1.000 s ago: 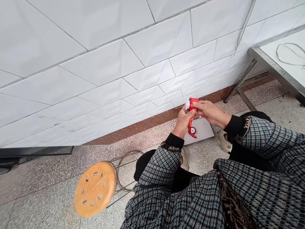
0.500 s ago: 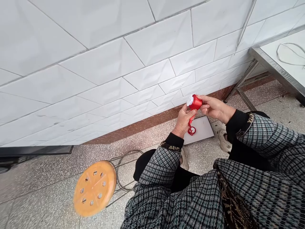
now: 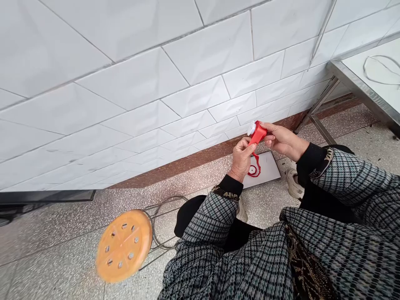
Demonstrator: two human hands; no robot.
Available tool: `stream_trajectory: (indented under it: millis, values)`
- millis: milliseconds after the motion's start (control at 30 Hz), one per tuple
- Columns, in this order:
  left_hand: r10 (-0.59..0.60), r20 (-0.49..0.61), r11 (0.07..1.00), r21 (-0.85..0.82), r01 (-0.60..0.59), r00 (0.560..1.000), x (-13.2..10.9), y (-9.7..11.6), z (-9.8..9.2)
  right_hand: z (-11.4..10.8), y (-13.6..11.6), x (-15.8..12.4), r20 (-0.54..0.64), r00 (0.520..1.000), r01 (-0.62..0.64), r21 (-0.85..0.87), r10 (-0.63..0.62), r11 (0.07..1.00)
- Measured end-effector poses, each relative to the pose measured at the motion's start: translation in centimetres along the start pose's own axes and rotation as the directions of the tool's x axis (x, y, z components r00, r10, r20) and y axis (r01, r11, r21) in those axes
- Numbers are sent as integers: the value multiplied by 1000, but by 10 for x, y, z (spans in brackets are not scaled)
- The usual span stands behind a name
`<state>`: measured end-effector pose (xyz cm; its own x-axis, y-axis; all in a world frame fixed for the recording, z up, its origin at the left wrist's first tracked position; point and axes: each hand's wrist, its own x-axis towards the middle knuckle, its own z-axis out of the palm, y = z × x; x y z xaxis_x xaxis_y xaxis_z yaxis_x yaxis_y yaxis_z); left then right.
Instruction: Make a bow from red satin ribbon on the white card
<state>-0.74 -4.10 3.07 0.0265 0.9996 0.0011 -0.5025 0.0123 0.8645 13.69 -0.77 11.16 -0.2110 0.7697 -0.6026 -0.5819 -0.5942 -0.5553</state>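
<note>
Between my hands is a white spool (image 3: 251, 128) wound with red ribbon. My right hand (image 3: 283, 141) grips the spool from the right, fingers around its far end. A length of red ribbon (image 3: 257, 136) stretches off the spool to my left hand (image 3: 242, 156), which pinches it between thumb and fingers. Below the left hand the loose ribbon hangs in a loop over a white flat board or box (image 3: 269, 167) on the floor. A small red ring shape shows inside that loop; whether it is ribbon, I cannot tell.
An orange round stool (image 3: 124, 246) with holes in its seat lies tipped on the floor at lower left, its metal legs towards me. A metal-edged table (image 3: 359, 79) stands at right with a wire loop on top. A white tiled wall (image 3: 131, 91) rises ahead.
A flat stretch of ribbon now spans from spool to left hand, and the hanging loop has grown longer. The spool has shifted slightly to the right.
</note>
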Motion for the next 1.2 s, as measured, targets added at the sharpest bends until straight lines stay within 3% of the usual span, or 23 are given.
stream_trajectory:
  millis: [267, 600, 700, 1000, 1200]
  values:
    - [-168, -8, 985, -50, 168, 986, 0, 12, 4, -4, 3, 2, 4, 1000, 17, -35, -17, 999]
    - [-405, -99, 894, 165, 416, 909, 2, 15, -6, -3, 4, 1, -62, 995, 65, -171, -77, 983]
    - [-417, -82, 889, 171, 425, 905, 2, 17, -7, -4, 4, 1, -50, 995, 80, -182, -90, 980]
    - [-476, 37, 875, -74, 478, 878, -1, 18, -1, -5, 3, 2, -32, 997, 71, -141, -76, 987]
    - [-465, -15, 885, -19, 465, 885, -2, 9, -3, -4, 1, 0, -51, 998, 38, -105, -44, 994]
